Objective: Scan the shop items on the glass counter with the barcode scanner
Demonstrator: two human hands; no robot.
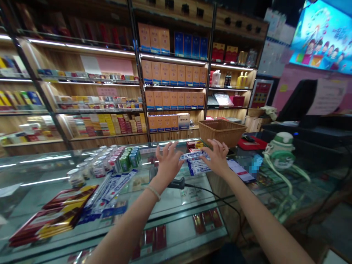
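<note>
A slim blue-and-white stick packet [192, 155] spans the gap between my two hands. At its left end are the thumb and forefinger of my left hand [168, 163], the other fingers raised. My right hand [217, 157] grips its right end in the same way. Just beneath lies a row of similar blue-and-white packets [198, 167] on the glass counter [162, 212]. A black barcode scanner [176, 183] with a cable rests under my left wrist. Behind the packets are red-and-yellow packages [195, 146], partly hidden.
At left lie more stick packets [110, 192], red-and-yellow packages [55, 214] and several small jars [99, 168]. A brown basket [222, 134] stands behind my right hand. To the right are a phone [242, 171] and a green-white bottle [280, 150] with a strap.
</note>
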